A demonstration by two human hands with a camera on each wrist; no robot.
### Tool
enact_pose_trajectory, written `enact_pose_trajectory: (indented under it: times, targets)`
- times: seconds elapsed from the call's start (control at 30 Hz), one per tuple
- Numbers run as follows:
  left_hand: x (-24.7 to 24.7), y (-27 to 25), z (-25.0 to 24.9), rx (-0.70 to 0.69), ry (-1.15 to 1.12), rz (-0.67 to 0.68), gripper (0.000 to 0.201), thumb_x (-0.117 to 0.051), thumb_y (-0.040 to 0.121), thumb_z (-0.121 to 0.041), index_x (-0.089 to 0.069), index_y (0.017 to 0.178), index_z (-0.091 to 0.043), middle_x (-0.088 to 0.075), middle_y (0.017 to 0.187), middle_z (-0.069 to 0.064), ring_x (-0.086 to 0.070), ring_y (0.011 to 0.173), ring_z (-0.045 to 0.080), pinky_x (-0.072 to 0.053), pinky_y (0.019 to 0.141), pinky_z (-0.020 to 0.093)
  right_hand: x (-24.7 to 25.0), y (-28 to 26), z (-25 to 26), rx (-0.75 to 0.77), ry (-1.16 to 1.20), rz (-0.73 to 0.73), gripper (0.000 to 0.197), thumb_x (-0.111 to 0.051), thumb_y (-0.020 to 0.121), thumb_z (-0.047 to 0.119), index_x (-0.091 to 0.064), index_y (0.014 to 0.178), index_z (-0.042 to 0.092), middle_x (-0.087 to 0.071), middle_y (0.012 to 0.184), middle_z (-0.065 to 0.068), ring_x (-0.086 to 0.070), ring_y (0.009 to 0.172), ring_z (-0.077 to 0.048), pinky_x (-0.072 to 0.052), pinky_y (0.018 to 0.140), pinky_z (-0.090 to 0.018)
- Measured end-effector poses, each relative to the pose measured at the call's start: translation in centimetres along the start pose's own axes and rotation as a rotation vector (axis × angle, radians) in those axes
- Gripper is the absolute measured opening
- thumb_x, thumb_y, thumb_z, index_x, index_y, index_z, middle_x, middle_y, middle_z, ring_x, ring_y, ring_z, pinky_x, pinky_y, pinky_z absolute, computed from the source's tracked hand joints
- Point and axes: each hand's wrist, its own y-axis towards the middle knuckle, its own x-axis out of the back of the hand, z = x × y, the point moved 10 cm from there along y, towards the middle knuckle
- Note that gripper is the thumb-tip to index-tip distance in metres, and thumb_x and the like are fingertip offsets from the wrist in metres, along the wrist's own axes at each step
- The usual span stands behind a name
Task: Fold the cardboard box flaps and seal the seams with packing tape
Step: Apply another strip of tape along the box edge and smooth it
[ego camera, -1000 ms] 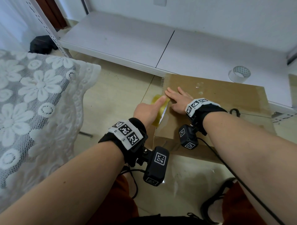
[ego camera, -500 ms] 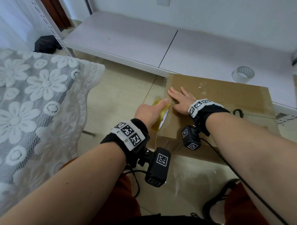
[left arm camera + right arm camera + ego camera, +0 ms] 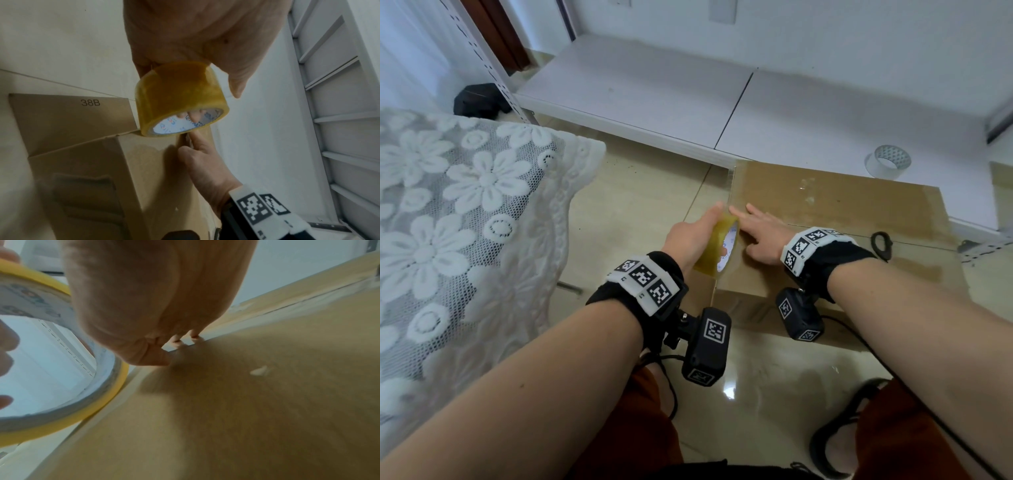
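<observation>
On the glossy tile floor (image 3: 640,192), the box (image 3: 859,219) lies flat against a low white shelf (image 3: 808,113). Since a second ago the tape roll (image 3: 717,248) has slid back along the box's left edge. The left hand (image 3: 693,236) grips the roll, standing on edge, its hole facing right. The right hand (image 3: 763,236) presses flat on the box top, just beside the roll.

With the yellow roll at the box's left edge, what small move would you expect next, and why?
Probably the left hand draws the tape roll nearer along that edge, since it grips the roll there while the right hand lies flat on the cardboard box top beside it, pinning the laid tape.
</observation>
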Motion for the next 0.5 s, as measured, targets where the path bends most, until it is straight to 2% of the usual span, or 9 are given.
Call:
enact_pose_trajectory:
  times: [0.07,0.1,0.13,0.17,0.23,0.3,0.4,0.5]
  targets:
    - [-0.12,-0.2,-0.02,0.006,-0.008,0.041,0.066,-0.06,0.082,-0.059,-0.057,0.116,-0.004,-0.071,0.061,0.0,-0.067,0.076,0.017,-0.055,0.081,0.03,-0.13,0.04,0.2,-0.005,-0.003,-0.003,0.08,-0.049,0.086,0.015,-0.007,0.153,0.03,0.003,0.16,0.01,0.007,0.147,-0.016,0.0,0.119,-0.04]
    - [-0.14,-0.24,-0.01,0.006,0.007,0.052,0.057,-0.059,0.087,-0.051,-0.056,0.117,-0.003,-0.068,0.052,-0.004,-0.065,0.071,0.014,-0.054,0.076,0.027,-0.23,0.0,0.25,-0.008,0.003,-0.002,0.08,-0.05,0.087,0.015,-0.007,0.152,0.031,0.004,0.16,0.011,0.007,0.147,-0.016,0.001,0.119,-0.039]
    - [-0.13,-0.26,-0.09,-0.007,0.026,0.057,0.054,-0.059,0.089,-0.047,-0.056,0.119,-0.002,-0.068,0.053,-0.004,-0.065,0.072,0.014,-0.054,0.076,0.028,-0.29,-0.1,0.26,-0.013,0.011,-0.002,0.08,-0.05,0.087,0.015,-0.007,0.152,0.032,0.004,0.16,0.012,0.008,0.147,-0.015,0.002,0.119,-0.038]
    - [-0.12,-0.38,-0.15,-0.016,0.043,0.059,0.056,-0.06,0.089,-0.047,-0.056,0.121,0.0,-0.071,0.063,-0.001,-0.066,0.077,0.017,-0.055,0.08,0.031,-0.34,-0.2,0.25,-0.017,0.02,-0.003,0.079,-0.049,0.087,0.016,-0.007,0.152,0.033,0.004,0.159,0.012,0.009,0.147,-0.014,0.003,0.12,-0.037]
    - [-0.07,-0.48,-0.31,-0.039,0.067,0.04,0.063,-0.061,0.087,-0.051,-0.056,0.123,0.0,-0.071,0.096,0.01,-0.066,0.094,0.024,-0.053,0.092,0.039,-0.4,-0.38,0.26,-0.021,0.03,-0.005,0.077,-0.049,0.088,0.018,-0.007,0.152,0.034,0.005,0.159,0.014,0.01,0.147,-0.012,0.004,0.12,-0.037]
    - [-0.06,-0.72,-0.54,-0.055,0.088,0.019,0.065,-0.061,0.086,-0.052,-0.055,0.125,0.001,-0.065,0.113,0.013,-0.062,0.103,0.027,-0.049,0.097,0.042,-0.46,-0.41,0.28,-0.021,0.045,-0.006,0.075,-0.047,0.09,0.02,-0.008,0.152,0.033,0.005,0.159,0.014,0.01,0.146,-0.012,0.005,0.12,-0.037]
    - [-0.07,-0.76,-0.78,-0.07,0.114,-0.005,0.067,-0.059,0.086,-0.054,-0.054,0.125,0.001,-0.063,0.116,0.014,-0.061,0.105,0.029,-0.048,0.098,0.043,-0.44,-0.22,0.19,-0.026,0.062,-0.018,0.073,-0.046,0.09,0.02,-0.009,0.152,0.032,0.004,0.159,0.014,0.01,0.146,-0.011,0.006,0.119,-0.035]
    - [-0.38,-0.69,-0.59,-0.056,0.119,0.008,0.064,-0.057,0.087,-0.053,-0.058,0.118,0.002,-0.071,0.097,0.014,-0.067,0.096,0.028,-0.052,0.093,0.041,-0.61,-0.05,0.01,-0.024,0.068,-0.013,0.076,-0.045,0.089,0.018,-0.007,0.152,0.034,0.004,0.159,0.015,0.01,0.146,-0.011,0.007,0.119,-0.036]
